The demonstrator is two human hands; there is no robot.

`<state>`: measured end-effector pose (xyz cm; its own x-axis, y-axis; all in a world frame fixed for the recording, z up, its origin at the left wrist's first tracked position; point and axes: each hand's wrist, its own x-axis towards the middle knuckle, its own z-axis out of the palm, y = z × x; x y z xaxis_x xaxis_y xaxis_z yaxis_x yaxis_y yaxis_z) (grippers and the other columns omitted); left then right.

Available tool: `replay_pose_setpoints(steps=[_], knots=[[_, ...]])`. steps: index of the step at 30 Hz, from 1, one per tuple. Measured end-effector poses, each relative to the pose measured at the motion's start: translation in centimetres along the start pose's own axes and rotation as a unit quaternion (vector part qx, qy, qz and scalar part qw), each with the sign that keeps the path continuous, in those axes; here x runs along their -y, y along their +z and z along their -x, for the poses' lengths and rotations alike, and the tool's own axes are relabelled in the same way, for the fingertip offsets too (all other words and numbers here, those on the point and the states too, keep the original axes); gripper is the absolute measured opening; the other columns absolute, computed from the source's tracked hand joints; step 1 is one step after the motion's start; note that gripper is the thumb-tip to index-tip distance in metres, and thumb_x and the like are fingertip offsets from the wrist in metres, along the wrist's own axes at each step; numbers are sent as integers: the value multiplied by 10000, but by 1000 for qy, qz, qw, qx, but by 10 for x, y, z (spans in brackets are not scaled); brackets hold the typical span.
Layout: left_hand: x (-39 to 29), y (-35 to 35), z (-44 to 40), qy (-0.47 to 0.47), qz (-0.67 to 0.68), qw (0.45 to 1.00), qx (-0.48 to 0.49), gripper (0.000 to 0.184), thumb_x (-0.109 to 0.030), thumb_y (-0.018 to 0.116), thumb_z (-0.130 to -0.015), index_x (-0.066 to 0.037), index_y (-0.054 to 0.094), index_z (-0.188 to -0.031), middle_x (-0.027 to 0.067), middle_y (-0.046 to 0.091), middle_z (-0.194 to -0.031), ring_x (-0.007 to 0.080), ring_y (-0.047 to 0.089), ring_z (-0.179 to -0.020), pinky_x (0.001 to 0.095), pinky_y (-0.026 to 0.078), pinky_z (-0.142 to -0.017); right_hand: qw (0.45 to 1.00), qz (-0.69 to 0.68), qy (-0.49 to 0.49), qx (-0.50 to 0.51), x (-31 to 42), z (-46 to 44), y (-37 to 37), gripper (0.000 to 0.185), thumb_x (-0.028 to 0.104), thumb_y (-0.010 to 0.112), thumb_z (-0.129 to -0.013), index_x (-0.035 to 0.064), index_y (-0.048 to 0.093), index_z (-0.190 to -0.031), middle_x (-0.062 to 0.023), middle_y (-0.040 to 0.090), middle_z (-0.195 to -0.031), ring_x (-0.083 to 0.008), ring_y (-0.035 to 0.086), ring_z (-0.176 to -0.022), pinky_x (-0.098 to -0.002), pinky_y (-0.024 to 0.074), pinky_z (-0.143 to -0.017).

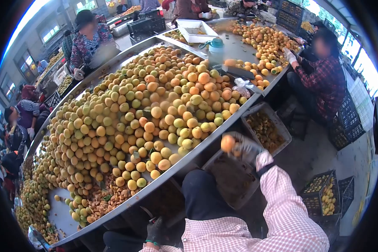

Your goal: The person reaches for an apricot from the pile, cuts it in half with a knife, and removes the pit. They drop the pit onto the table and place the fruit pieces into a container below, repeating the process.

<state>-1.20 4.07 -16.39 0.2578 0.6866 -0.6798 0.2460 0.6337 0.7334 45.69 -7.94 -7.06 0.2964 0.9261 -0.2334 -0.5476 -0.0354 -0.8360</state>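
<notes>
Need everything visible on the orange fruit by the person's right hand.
The fruit looks round, bright orange and whole in outline, but blur hides its skin texture and any cut or blemish. It is just off the fingertips side of the right hand, beyond the metal-looking rim of the table, and shows above the crate in the view. Whether the fingers grip it or it is loose in the air, I can't tell.

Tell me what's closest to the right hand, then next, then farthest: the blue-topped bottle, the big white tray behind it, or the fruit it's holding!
From the right hand, in the head view:
1. Fruit: right at its fingers.
2. Bottle: well ahead.
3. White tray: beyond the bottle, slightly left.
</notes>
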Motion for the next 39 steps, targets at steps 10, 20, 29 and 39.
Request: replay_pose_setpoints(steps=[10, 20, 29, 39], knots=[[-16, 4, 13, -35, -23, 999, 33, 254, -316, 688, -830, -131, 557, -713, 23, 508, -528, 167, 479, -378, 317, 392, -335, 858, 283, 179, -390, -190, 78, -78, 370, 163, 600, -840, 49, 600, -1192, -189, 611, -1165, -309, 589, -1075, -361, 451, -926], [0, 0, 2, -73, -42, 996, -31, 220, -308, 696, -821, -120, 596, -763, 16, 531, -555, 147, 495, -421, 290, 385, -371, 545, 816, 28, -188, 56, -96, 23, 483, 399, 595, -808, 138, 572, -1213, -62, 586, -1220, -219, 496, -1188, -351, 389, -986], [-10, 5, 5, -26, -81, 996, -3, 253, -335, 665, -841, -101, 603, -769, -3, 562, -649, 169, 572, -586, 323, 464, -529, 686, 719, 5, -109, 66, -133, 19, 372, 338, 583, -811, 86, 592, -1085, -179, 623, -1071, -330, 589, -1022, -409, 457, -891], [25, -22, -21, 209, -189, 957, 66, 180, -257, 695, -815, -84, 653, -844, 4, 574, -659, 139, 535, -559, 288, 426, -494, 599, 757, 120, -232, 49, -146, 46, 327, 242, 540, -849, 78, 589, -1129, -145, 616, -1171, -310, 577, -1100, -392, 456, -927]])
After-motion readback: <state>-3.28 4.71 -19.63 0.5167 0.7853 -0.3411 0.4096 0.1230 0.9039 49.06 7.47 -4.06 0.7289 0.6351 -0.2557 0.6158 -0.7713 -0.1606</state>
